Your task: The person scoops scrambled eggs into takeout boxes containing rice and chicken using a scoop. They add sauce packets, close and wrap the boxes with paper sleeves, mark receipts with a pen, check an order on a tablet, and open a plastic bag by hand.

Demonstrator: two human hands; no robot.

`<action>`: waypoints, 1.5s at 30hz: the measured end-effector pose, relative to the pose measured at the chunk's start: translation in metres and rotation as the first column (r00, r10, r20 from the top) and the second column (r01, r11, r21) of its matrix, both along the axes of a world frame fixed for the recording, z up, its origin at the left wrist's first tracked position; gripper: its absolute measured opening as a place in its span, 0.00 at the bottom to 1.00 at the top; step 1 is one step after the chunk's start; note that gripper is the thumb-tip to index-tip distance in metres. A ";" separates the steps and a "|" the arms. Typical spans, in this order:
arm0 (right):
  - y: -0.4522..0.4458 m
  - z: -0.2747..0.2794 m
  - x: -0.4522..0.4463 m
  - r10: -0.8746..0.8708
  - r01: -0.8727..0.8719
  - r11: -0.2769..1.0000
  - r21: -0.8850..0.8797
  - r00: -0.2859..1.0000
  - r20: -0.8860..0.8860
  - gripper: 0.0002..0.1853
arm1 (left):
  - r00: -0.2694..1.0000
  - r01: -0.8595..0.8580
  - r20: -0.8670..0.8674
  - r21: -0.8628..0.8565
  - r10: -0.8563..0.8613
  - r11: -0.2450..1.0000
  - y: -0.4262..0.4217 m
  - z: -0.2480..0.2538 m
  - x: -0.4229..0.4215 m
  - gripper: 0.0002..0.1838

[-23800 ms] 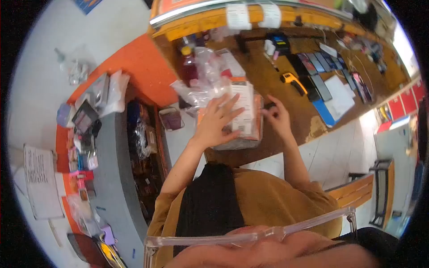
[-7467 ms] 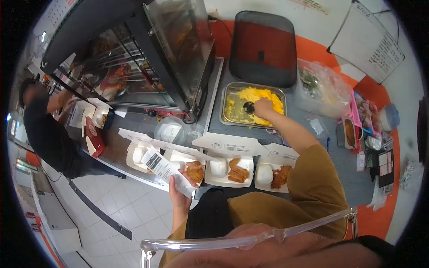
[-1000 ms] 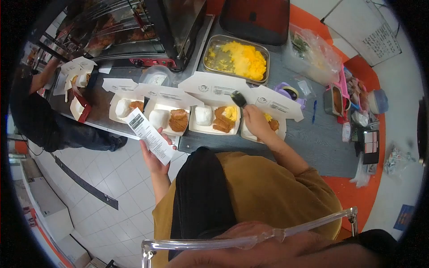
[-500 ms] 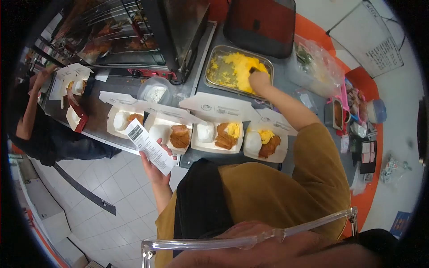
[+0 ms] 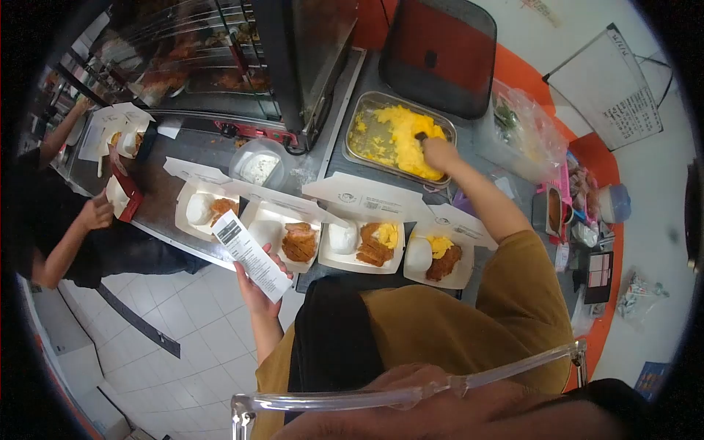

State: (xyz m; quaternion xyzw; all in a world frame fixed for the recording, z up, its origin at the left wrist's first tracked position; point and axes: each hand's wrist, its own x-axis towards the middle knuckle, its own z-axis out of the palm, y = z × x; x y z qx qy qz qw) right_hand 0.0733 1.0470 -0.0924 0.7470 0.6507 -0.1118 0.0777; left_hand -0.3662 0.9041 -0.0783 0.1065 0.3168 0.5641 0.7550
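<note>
Four open white cardboard boxes point(image 5: 385, 196) stand in a row, each with one white rounded mound of rice point(image 5: 342, 238) and one serving of brown fried meat point(image 5: 300, 244). Two of them, the third and fourth from the left, also hold one yellow egg portion point(image 5: 441, 245) each. At one o'clock from the row sits one rectangular metal tray point(image 5: 353, 147) of yellow scrambled egg point(image 5: 411, 130); the right hand point(image 5: 442, 155) is over it, grasping one black scoop point(image 5: 421, 136), mostly hidden. At eight o'clock, the left hand point(image 5: 259, 295) grips one long white printed paper slip point(image 5: 251, 258) before the second box; whether it touches the box cannot be told. One round clear plastic tub point(image 5: 278, 174) lies at eleven o'clock from that box. At nine o'clock, one co-worker's curled hand point(image 5: 97, 213) is beside one red carton point(image 5: 132, 207).

A second ago the right hand and scoop were over the fourth box; now they are at the tray. The co-worker's hand has come down toward the carton since half a second ago. The slip remains in the left hand.
</note>
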 end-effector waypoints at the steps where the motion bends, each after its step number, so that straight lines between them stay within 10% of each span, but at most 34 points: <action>1: -0.008 0.012 -0.018 0.113 -0.111 0.994 -0.021 0.984 0.138 0.12 | 1.000 -0.005 0.005 -0.013 0.005 1.000 0.000 0.001 0.001 0.37; 5: 0.001 -0.013 -0.021 0.275 -0.261 0.959 -0.107 0.948 0.158 0.13 | 1.000 -0.001 -0.011 0.004 0.001 1.000 -0.005 -0.002 -0.003 0.37; 14: 0.019 -0.032 -0.009 -0.137 0.157 0.982 0.107 0.975 -0.174 0.13 | 1.000 -0.013 -0.021 -0.002 0.013 1.000 -0.018 -0.001 -0.008 0.39; 16: -0.004 -0.011 -0.020 0.200 -0.202 0.979 0.007 0.971 0.134 0.11 | 1.000 -0.020 -0.020 0.002 0.020 1.000 -0.020 -0.001 -0.010 0.40; 20: -0.013 0.005 -0.023 0.494 -0.498 0.867 -0.015 0.855 0.157 0.10 | 0.998 -0.041 -0.042 -0.027 0.040 0.999 -0.025 -0.002 -0.014 0.40; 27: -0.012 -0.002 -0.042 0.453 -0.456 0.890 0.008 0.886 0.104 0.10 | 0.997 -0.048 -0.062 -0.014 0.047 0.999 -0.027 0.004 -0.015 0.40; 32: 0.005 -0.027 -0.032 0.422 -0.344 0.899 0.270 0.845 -0.329 0.12 | 0.999 -0.035 -0.039 -0.015 0.034 0.999 -0.027 -0.004 -0.017 0.40; 39: 0.056 -0.062 -0.036 0.255 -0.174 0.967 0.187 0.726 -0.639 0.12 | 0.994 -0.057 -0.094 -0.011 0.056 0.998 -0.023 0.003 -0.008 0.40; 43: 0.071 -0.063 -0.050 0.067 0.045 0.990 0.135 0.693 -0.718 0.11 | 0.994 -0.061 -0.096 -0.018 0.059 0.998 -0.022 0.009 -0.005 0.41; 45: 0.071 -0.062 -0.056 0.340 -0.160 0.904 0.397 0.831 -0.440 0.11 | 0.993 -0.061 -0.107 -0.032 0.057 0.998 -0.023 0.010 -0.006 0.41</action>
